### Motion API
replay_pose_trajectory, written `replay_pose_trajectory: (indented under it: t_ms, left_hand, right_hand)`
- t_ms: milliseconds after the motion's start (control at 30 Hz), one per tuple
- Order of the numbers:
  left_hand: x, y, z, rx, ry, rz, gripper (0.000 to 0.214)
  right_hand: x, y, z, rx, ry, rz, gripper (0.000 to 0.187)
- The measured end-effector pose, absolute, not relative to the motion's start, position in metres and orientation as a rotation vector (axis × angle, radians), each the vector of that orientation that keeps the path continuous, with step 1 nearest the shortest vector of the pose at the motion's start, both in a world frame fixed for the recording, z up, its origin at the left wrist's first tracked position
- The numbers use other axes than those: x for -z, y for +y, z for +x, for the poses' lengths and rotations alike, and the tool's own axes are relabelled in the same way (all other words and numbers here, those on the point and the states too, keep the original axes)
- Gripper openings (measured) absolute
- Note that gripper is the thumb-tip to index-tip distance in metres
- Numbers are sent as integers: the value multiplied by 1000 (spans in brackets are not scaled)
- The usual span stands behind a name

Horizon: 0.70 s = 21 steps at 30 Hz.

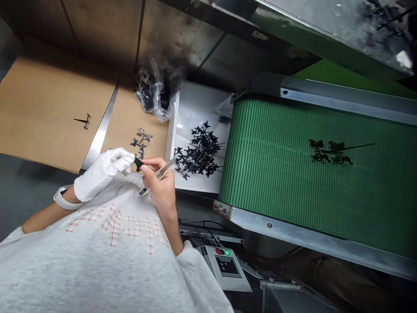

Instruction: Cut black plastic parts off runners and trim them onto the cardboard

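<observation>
My left hand point(107, 169), in a white glove, pinches a small black plastic part point(138, 163) in front of my chest. My bare right hand point(160, 184) touches the same part with thumb and forefinger and also holds a utility knife point(159, 174), its blade pointing up and to the right. Just beyond my hands, several small black parts point(142, 140) lie on the cardboard. To the right, a white tray point(189, 102) bears a heap of black moulded parts point(200, 150) joined on sprues.
A green conveyor belt point(270, 174) on the right carries a black sprue with parts point(330, 151). A clear plastic bag point(158, 91) stands behind the tray. A lone sprue piece point(86, 121) lies on the left cardboard point(48, 108). A control box point(226, 269) is below the belt.
</observation>
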<state>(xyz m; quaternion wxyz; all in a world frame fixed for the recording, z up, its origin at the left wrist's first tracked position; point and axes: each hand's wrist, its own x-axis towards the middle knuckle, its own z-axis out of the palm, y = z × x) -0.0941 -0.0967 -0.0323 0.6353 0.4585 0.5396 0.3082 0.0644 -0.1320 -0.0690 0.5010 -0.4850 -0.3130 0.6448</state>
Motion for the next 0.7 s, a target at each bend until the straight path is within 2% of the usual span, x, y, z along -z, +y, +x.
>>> replay_pose_trajectory:
  t_ms: [367,700]
  left_hand:
    - [30,-108,-97,-764,1097,953,45]
    - [13,-110,-89,-812,1114,598,52]
  right_hand:
    - [58,-138,64,-1504,-742,-1120,31]
    - [58,-143,63,-1409,-824,-1007,15]
